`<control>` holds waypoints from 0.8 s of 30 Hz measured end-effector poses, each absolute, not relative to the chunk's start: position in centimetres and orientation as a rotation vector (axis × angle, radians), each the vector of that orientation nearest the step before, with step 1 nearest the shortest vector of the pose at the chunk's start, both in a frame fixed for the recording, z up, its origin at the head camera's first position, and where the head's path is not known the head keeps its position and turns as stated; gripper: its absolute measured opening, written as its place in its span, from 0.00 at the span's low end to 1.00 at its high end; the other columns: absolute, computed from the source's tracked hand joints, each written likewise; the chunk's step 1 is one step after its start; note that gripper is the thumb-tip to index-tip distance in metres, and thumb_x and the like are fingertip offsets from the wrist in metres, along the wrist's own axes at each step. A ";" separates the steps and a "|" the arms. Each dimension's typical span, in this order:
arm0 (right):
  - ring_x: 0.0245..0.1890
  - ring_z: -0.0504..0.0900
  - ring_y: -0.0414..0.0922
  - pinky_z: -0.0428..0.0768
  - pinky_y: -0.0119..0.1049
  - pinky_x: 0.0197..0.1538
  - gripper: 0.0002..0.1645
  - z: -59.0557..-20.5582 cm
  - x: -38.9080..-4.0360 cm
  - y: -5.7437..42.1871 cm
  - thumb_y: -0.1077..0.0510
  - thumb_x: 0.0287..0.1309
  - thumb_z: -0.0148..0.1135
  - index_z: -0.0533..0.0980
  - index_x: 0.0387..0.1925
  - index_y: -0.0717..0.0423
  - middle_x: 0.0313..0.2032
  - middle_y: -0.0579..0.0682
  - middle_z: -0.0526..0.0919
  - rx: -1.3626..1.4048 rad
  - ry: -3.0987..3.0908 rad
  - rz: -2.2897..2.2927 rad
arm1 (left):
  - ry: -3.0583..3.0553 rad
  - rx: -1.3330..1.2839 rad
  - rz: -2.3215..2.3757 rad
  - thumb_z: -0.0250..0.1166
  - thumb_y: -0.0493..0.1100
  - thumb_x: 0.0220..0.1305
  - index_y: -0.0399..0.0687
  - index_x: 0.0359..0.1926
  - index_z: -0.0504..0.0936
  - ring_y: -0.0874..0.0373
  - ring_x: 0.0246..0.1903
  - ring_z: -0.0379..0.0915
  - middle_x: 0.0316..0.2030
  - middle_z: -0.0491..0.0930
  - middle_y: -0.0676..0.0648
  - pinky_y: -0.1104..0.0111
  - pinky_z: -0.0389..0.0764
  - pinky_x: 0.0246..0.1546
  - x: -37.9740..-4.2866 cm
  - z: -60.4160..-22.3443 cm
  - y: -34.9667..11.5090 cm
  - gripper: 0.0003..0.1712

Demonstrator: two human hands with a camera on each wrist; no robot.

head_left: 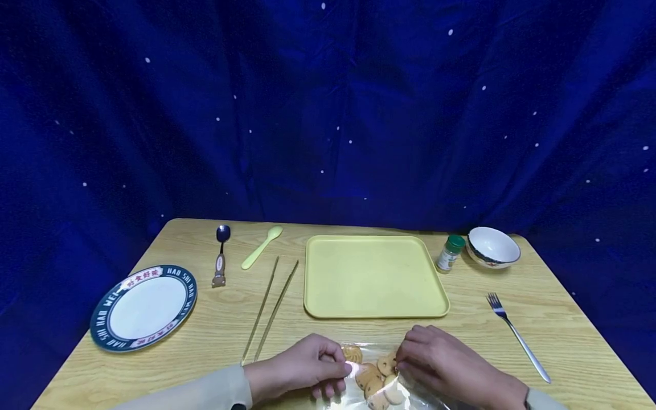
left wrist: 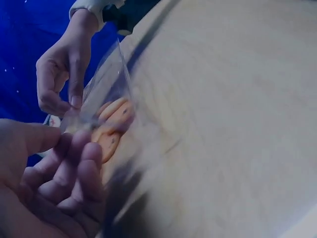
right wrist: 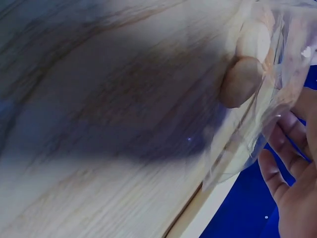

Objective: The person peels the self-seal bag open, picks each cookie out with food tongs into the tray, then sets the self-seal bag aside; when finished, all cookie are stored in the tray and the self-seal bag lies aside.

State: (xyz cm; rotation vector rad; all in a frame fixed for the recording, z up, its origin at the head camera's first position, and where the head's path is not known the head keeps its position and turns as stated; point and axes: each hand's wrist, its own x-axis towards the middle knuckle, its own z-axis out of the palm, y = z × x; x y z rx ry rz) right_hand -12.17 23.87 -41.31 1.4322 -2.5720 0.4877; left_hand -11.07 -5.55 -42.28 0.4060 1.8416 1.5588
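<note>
A clear plastic bag of several round cookies lies at the table's near edge, below the yellow tray. My left hand pinches one side of the bag between thumb and forefinger, its other fingers curled under. From the opposite side, my right hand pinches the plastic beside the cookies. The left wrist view has the bag stretched between the left hand and the right hand. In the right wrist view, cookies show through the plastic, close to the right hand's fingers.
Behind the bag is a yellow tray. Left of it lie gold tongs, a light green spoon, a dark spoon and a plate. To the right are a green-capped jar, a bowl and a fork.
</note>
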 end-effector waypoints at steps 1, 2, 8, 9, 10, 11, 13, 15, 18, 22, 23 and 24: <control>0.37 0.72 0.24 0.69 0.19 0.43 0.08 -41.3 -12.2 23.9 0.54 0.62 0.63 0.77 0.39 0.33 0.37 0.26 0.75 1.430 -2.576 0.506 | 1.896 0.458 1.517 0.62 0.44 0.66 0.37 0.29 0.79 0.63 0.17 0.74 0.24 0.84 0.42 0.75 0.71 0.16 -11.3 -42.0 -5.8 0.14; 0.37 0.72 0.24 0.69 0.17 0.42 0.08 -41.2 -12.3 23.9 0.54 0.62 0.63 0.77 0.38 0.33 0.37 0.26 0.75 1.426 -2.586 0.530 | 1.965 0.520 1.464 0.61 0.45 0.67 0.37 0.29 0.79 0.63 0.17 0.74 0.24 0.84 0.41 0.75 0.72 0.16 -11.6 -41.7 -6.1 0.14; 0.34 0.72 0.23 0.72 0.17 0.36 0.09 -41.1 -12.4 23.9 0.55 0.63 0.62 0.75 0.38 0.34 0.36 0.27 0.75 1.381 -2.635 0.641 | 2.824 0.646 0.730 0.62 0.51 0.65 0.47 0.33 0.79 0.60 0.22 0.74 0.25 0.80 0.50 0.68 0.75 0.21 -14.3 -39.5 -9.5 0.12; 0.34 0.72 0.23 0.72 0.17 0.35 0.08 -41.1 -12.4 23.9 0.55 0.63 0.62 0.75 0.38 0.33 0.36 0.27 0.75 1.368 -2.642 0.645 | 2.957 0.595 0.557 0.63 0.52 0.63 0.46 0.37 0.79 0.58 0.24 0.74 0.28 0.80 0.49 0.66 0.75 0.22 -14.8 -39.4 -10.2 0.14; 0.33 0.71 0.22 0.71 0.17 0.34 0.08 -41.1 -12.4 23.9 0.54 0.63 0.62 0.75 0.38 0.33 0.36 0.27 0.75 1.357 -2.651 0.650 | 3.049 0.528 0.425 0.64 0.54 0.62 0.44 0.40 0.78 0.55 0.27 0.75 0.30 0.79 0.47 0.63 0.76 0.23 -15.2 -39.4 -10.8 0.17; 0.32 0.70 0.22 0.71 0.17 0.33 0.08 -41.1 -12.4 23.9 0.53 0.63 0.62 0.75 0.38 0.32 0.36 0.27 0.75 1.347 -2.660 0.656 | 3.116 0.469 0.311 0.64 0.55 0.61 0.41 0.43 0.77 0.52 0.29 0.76 0.32 0.79 0.44 0.61 0.77 0.24 -15.6 -39.6 -11.4 0.22; 0.30 0.69 0.22 0.70 0.17 0.31 0.07 -41.1 -12.3 23.9 0.52 0.63 0.62 0.75 0.37 0.32 0.36 0.27 0.74 1.326 -2.672 0.660 | 3.166 0.366 0.159 0.65 0.60 0.59 0.35 0.50 0.76 0.47 0.32 0.77 0.36 0.78 0.39 0.57 0.78 0.25 -16.1 -40.0 -12.5 0.33; 0.29 0.68 0.22 0.69 0.16 0.30 0.05 -41.2 -12.3 23.9 0.51 0.64 0.61 0.75 0.37 0.33 0.36 0.27 0.74 1.315 -2.684 0.666 | 3.135 0.281 0.132 0.65 0.64 0.57 0.32 0.51 0.75 0.46 0.33 0.77 0.36 0.78 0.38 0.56 0.78 0.25 -16.4 -40.6 -13.2 0.39; 0.29 0.68 0.22 0.70 0.17 0.30 0.05 -41.1 -12.2 24.0 0.51 0.64 0.61 0.75 0.36 0.33 0.35 0.27 0.74 1.304 -2.679 0.663 | 3.053 0.199 0.200 0.63 0.67 0.57 0.29 0.52 0.74 0.45 0.32 0.78 0.37 0.79 0.37 0.55 0.78 0.26 -16.7 -41.3 -13.8 0.43; 0.31 0.70 0.22 0.71 0.17 0.33 0.07 -41.1 -12.1 24.2 0.52 0.63 0.62 0.75 0.36 0.32 0.36 0.26 0.73 1.300 -2.651 0.653 | 2.996 0.160 0.262 0.63 0.65 0.58 0.28 0.54 0.73 0.48 0.28 0.79 0.33 0.82 0.38 0.57 0.77 0.24 -17.3 -41.8 -14.0 0.43; 0.32 0.70 0.22 0.71 0.17 0.33 0.07 -41.1 -12.1 24.1 0.53 0.63 0.62 0.75 0.37 0.32 0.36 0.26 0.74 1.303 -2.647 0.658 | 2.986 0.149 0.273 0.63 0.64 0.59 0.29 0.52 0.74 0.50 0.26 0.78 0.31 0.81 0.40 0.58 0.77 0.23 -17.4 -41.9 -14.0 0.41; 0.32 0.70 0.22 0.71 0.17 0.33 0.07 -41.2 -12.1 24.1 0.52 0.64 0.61 0.75 0.37 0.32 0.36 0.27 0.74 1.303 -2.651 0.666 | 2.977 0.137 0.281 0.63 0.63 0.59 0.30 0.50 0.74 0.51 0.24 0.77 0.28 0.81 0.42 0.59 0.76 0.22 -17.4 -41.9 -14.1 0.38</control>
